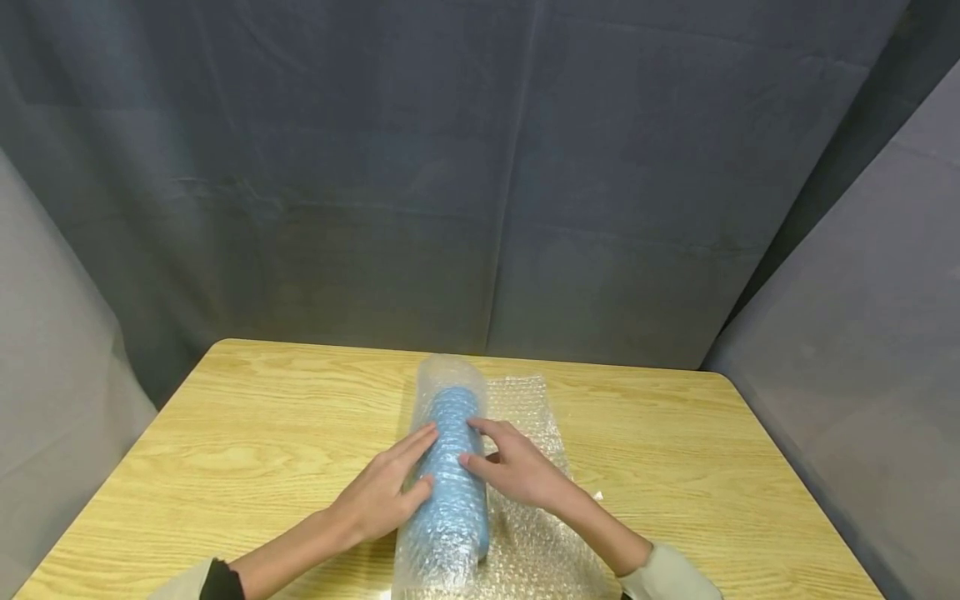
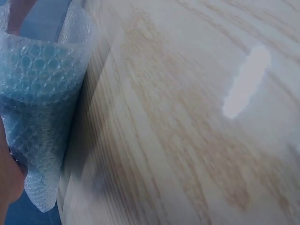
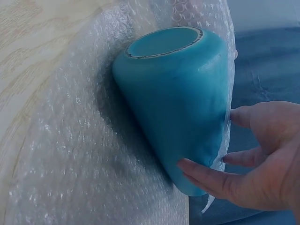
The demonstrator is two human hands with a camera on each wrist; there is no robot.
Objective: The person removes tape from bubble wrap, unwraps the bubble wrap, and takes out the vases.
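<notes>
A blue vase [image 3: 173, 103] lies on its side, its long axis running away from me, partly rolled in bubble wrap [image 1: 442, 550]. Its round base and bare right flank show in the right wrist view. My left hand [image 1: 390, 486] rests on the left side of the wrapped vase, fingers extended and thumb spread. From the right, my right hand [image 1: 517, 465] touches the vase and the wrap's edge with its fingertips, thumb apart from the index finger. In the left wrist view only part of my left hand [image 2: 10, 180] shows beside the wrapped vase.
Flat bubble wrap [image 1: 525, 417] spreads to the right of the vase over the wooden table [image 1: 262, 433]. A small white tab [image 1: 597, 496] shows at its right edge. Dark cloth [image 1: 375, 167] hangs behind the table, with pale panels [image 1: 847, 333] at both sides.
</notes>
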